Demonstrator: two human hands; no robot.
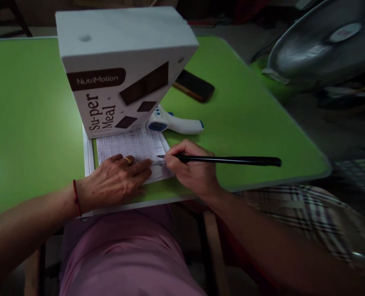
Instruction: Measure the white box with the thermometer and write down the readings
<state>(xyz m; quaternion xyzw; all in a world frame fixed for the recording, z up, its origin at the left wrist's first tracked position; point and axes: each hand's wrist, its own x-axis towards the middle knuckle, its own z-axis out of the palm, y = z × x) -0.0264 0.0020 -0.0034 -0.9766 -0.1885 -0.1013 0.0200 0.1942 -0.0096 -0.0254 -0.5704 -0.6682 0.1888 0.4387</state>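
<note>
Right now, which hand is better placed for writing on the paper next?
Probably the right hand: it holds the pen, tip at the paper, while the left hand rests partly on it.

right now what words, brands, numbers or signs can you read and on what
"NutriMotion": dark band on the tall white cardboard box
"Su-per Meal": same box, sideways
Too small or blurred: writing on the white paper sheet
Too blurred: oval label on the large round silvery object
Too small: box's bottom print
</note>
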